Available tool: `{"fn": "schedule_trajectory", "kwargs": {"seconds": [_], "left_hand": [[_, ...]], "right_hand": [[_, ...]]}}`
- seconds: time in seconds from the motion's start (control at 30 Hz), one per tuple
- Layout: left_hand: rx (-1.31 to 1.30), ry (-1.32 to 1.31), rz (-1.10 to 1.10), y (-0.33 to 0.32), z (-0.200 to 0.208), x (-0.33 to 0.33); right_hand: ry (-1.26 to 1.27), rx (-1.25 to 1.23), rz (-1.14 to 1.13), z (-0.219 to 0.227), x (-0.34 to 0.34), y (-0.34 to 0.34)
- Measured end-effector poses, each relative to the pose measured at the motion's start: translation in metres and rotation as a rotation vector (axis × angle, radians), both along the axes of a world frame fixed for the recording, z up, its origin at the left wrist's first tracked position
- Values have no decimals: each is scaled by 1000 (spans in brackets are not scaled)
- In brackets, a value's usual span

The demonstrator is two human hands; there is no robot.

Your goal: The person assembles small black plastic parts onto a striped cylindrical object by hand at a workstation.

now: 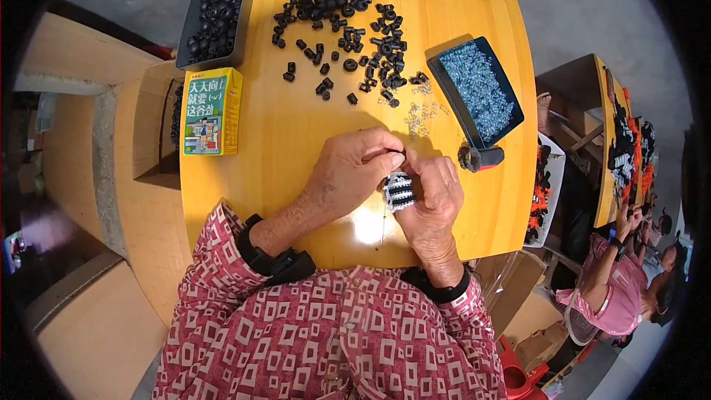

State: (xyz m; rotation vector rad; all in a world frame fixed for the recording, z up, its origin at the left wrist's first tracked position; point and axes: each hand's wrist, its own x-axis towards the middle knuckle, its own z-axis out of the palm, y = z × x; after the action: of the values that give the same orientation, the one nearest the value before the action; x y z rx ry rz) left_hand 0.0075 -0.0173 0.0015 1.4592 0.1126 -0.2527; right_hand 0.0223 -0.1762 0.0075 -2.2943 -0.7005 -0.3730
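Observation:
My right hand (435,196) is closed around a small black-and-white striped knitted piece (398,192), which hangs below its fingertips. Fingers bent into a pinch, my left hand (352,170) meets the right one just above the striped piece. A tiny black part (401,153) shows between the fingertips of both hands; its exact kind is too small to tell. Beyond the hands, small clear bits (424,120) lie scattered on the wooden table (296,130). Loose black plastic parts (381,52), some round and some like short tubes, are spread farther back.
A dark tray (449,96) of clear bluish bits stands at the right. At the far left are a grey bin (191,59) of black parts and a yellow-and-green drink carton (231,115). A black-and-red roll-like object (489,158) sits near the right edge. Another person (611,285) works at the right.

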Motion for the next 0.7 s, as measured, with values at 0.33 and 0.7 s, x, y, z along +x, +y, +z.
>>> {"fn": "schedule_trajectory", "kwargs": {"seconds": [0.33,0.7], "left_hand": [[-285,11,122,-4,-3,2],[-106,-52,81,-3,-4,0]], "right_hand": [[-4,-46,34,5,7,-4],[-158,-278,130,10,17,-9]]}}
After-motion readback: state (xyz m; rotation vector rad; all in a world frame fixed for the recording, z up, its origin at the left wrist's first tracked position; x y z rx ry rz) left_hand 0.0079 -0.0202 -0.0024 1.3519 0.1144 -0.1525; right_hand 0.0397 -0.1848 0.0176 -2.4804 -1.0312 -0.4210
